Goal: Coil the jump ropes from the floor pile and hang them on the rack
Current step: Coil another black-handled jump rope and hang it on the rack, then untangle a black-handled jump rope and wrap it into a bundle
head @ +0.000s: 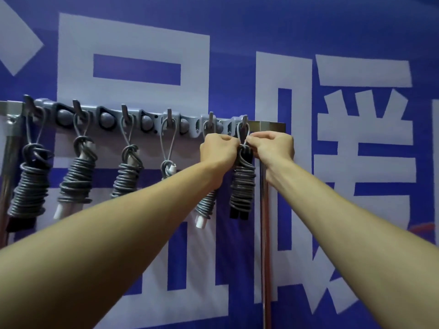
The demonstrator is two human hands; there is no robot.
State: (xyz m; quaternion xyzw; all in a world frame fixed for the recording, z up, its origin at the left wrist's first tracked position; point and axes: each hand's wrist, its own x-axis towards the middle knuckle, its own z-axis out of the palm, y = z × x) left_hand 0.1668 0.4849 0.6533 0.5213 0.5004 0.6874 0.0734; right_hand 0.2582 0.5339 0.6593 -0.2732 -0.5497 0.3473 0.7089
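Observation:
A grey hook rack [152, 119] runs across the blue wall at chest height. Several coiled grey jump ropes hang from its hooks. The rightmost coil [242, 186] has black handles and hangs by a thin loop from the last hook [244, 122]. My left hand [217, 150] pinches the left side of that loop just above the coil. My right hand [274, 146] pinches the loop's right side. Another coil with a white handle [204, 207] hangs partly hidden behind my left wrist.
A steel stand post [265, 233] drops from the rack's right end, close beside the black-handled coil. A second metal post [9, 162] stands at the far left. Behind everything hangs a blue banner with large white characters [308, 162].

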